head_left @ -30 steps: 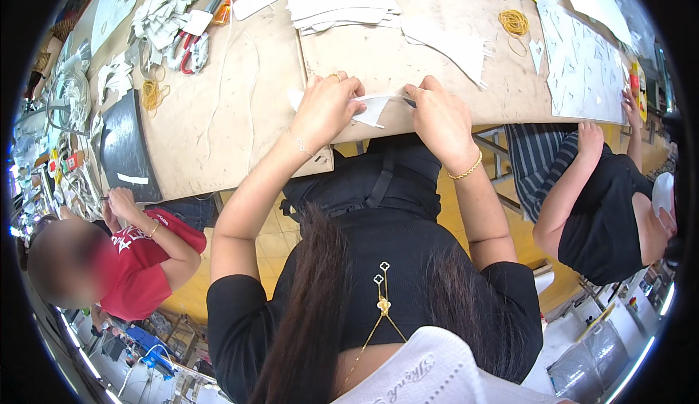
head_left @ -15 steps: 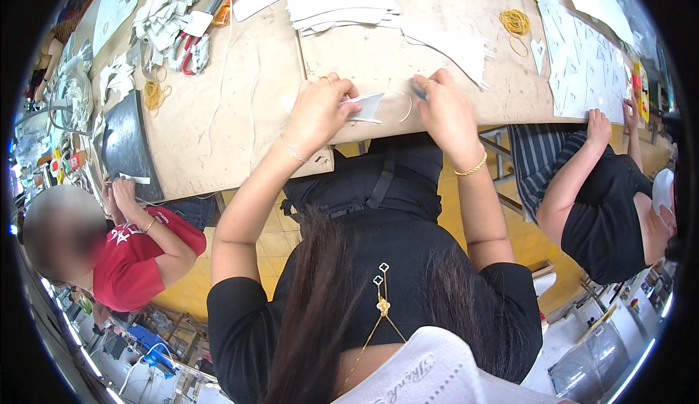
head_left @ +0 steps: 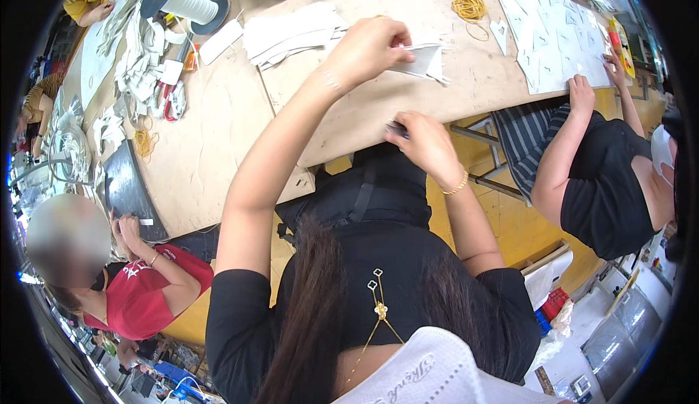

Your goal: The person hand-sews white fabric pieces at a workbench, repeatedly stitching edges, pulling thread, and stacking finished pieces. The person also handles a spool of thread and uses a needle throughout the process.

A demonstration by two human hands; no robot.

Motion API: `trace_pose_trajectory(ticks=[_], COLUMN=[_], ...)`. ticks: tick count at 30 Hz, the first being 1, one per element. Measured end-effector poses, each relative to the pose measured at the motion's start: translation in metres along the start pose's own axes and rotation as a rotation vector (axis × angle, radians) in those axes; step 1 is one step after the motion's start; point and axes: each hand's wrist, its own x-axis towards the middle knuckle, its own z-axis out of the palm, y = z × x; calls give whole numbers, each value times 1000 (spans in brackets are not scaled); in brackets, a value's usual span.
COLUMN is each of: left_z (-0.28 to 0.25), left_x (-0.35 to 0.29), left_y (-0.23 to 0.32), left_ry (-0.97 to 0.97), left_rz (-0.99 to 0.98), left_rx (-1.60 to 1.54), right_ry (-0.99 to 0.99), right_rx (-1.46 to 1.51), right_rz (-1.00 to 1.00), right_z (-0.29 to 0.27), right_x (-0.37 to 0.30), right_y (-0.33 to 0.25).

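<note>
Out over the table, my left hand (head_left: 370,53) pinches a small grey-white flat piece (head_left: 413,62) between thumb and fingers. That piece lies against or just above a few white cut pieces (head_left: 437,70), and I cannot tell which. Beyond my wrist is a stack of white curved pieces (head_left: 287,31). Close to the table's near edge, my right hand (head_left: 428,144) is closed around a small dark tool (head_left: 397,129). Most of that tool is hidden in the fingers, so its kind does not show.
A spool of white cord (head_left: 186,2), piled white strips (head_left: 131,54) and red-handled scissors (head_left: 172,102) are on the left. Yellow rubber bands (head_left: 468,9) and a sheet with small pieces (head_left: 557,44) are at right. People sit on both sides, a red sleeve (head_left: 138,306) at left.
My left hand has reached away from me with the grey-white piece, over to the white pieces. My right hand has drawn back to the table edge, still holding the dark tool. The view has shifted.
</note>
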Motion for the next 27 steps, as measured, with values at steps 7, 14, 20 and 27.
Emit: trace_pose_trajectory(ticks=[7, 14, 20, 27], left_z=[36, 32, 35, -27], left_x=[28, 35, 12, -97], left_y=[-19, -31, -43, -109], left_ry=[8, -112, 277, 667], left_rz=[120, 150, 258, -7], left_rx=[524, 608, 522, 328], right_ry=[-106, 76, 145, 119], right_rx=[-243, -267, -181, 172], right_rz=[390, 473, 286, -26], right_z=[-55, -61, -65, -23], right_x=[-52, -53, -27, 13], right_y=[58, 68, 37, -2])
